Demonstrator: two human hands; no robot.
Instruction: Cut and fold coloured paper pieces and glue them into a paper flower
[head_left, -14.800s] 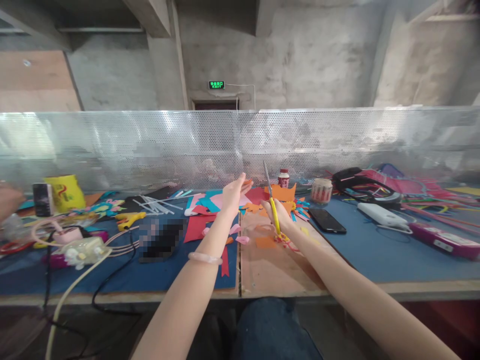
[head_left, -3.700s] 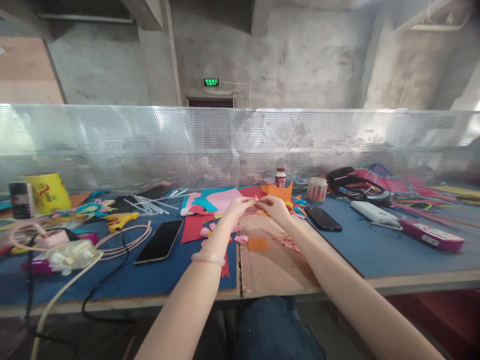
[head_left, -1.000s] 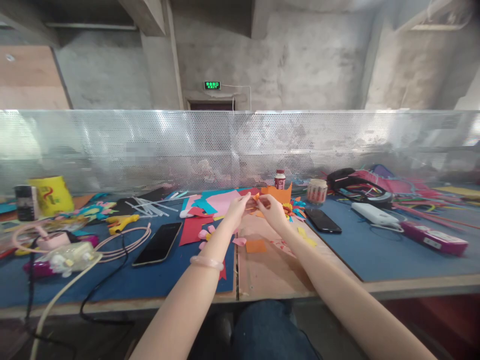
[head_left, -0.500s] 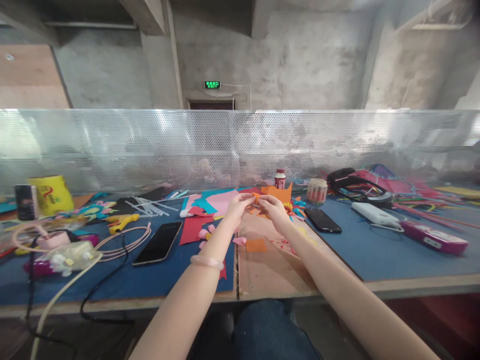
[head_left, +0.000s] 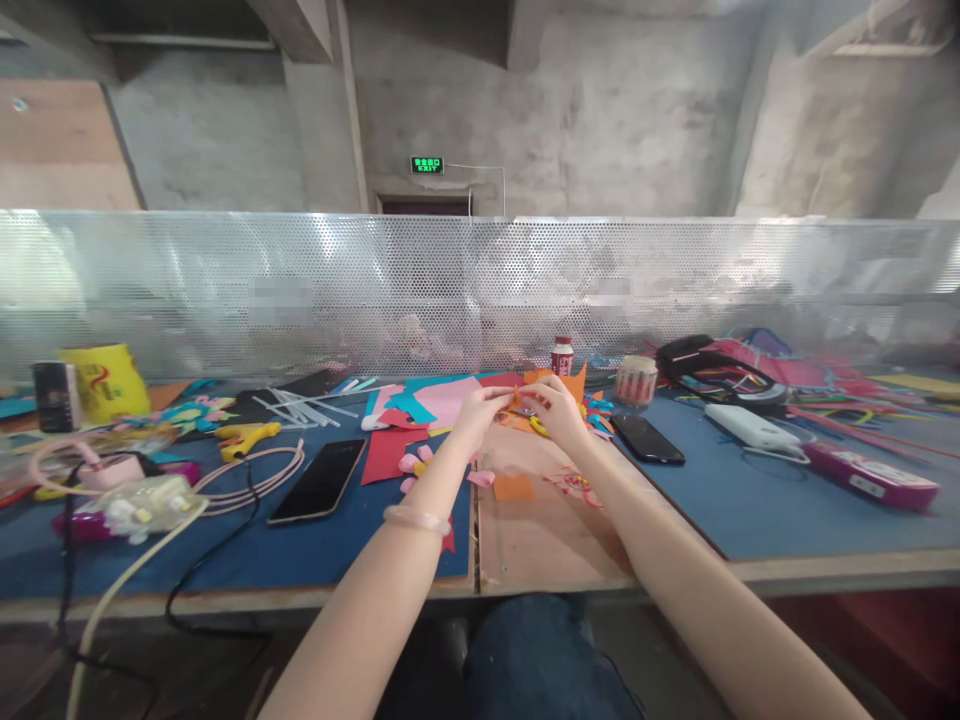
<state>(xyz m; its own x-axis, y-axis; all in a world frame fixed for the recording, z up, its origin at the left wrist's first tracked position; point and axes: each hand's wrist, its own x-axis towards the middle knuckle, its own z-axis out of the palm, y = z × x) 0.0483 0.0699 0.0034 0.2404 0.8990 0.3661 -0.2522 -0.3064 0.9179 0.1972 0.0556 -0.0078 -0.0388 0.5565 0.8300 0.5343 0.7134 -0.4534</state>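
Note:
My left hand (head_left: pixel 480 411) and my right hand (head_left: pixel 559 410) meet above the middle of the table. Both pinch a small orange paper piece (head_left: pixel 517 401) between their fingertips. A pink bangle (head_left: pixel 415 517) sits on my left wrist. Below the hands lie an orange paper square (head_left: pixel 513 487), small pink curls (head_left: pixel 411 464) and red paper scraps (head_left: pixel 574 485) on a brown board (head_left: pixel 540 540). Yellow scissor handles (head_left: pixel 538 426) show just under my right hand. Pink, red and teal paper sheets (head_left: pixel 439 400) lie behind the hands.
A black phone (head_left: pixel 319 481) lies left of my arm, another phone (head_left: pixel 648 439) to the right. A small red-labelled bottle (head_left: pixel 562 355), a tape roll (head_left: pixel 635 380), a white power bank (head_left: pixel 745 425), a yellow glue gun (head_left: pixel 241 435), a yellow cup (head_left: pixel 105 381) and cables (head_left: pixel 247 470) crowd the blue table. A perforated metal screen (head_left: pixel 300 290) closes the back.
Long ago my right hand held yellow scissors upright; they now lie on the table. Over the last second both hands stay together on the orange piece, barely shifting.

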